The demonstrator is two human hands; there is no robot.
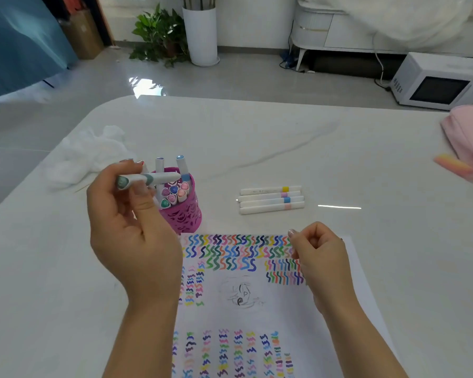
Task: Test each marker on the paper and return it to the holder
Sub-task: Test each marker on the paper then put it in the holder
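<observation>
My left hand (131,230) grips a white marker with a grey-green cap (148,179), held level just left of and above the pink holder (186,214). Several capped markers stand in that holder. My right hand (317,257) hovers over the upper right of the paper (260,309) with its fingers curled; nothing shows between them. The white sheet carries many rows of coloured squiggles and a small pencil sketch in its middle. Several white markers (271,200) lie side by side on the table beyond the paper.
A crumpled white cloth (88,156) lies at the table's left. A pink pouch (467,135) and a pink-yellow block (455,166) sit at the right edge. The white marble table (257,137) stretches beyond. A microwave (437,83) and plant stand on the floor behind.
</observation>
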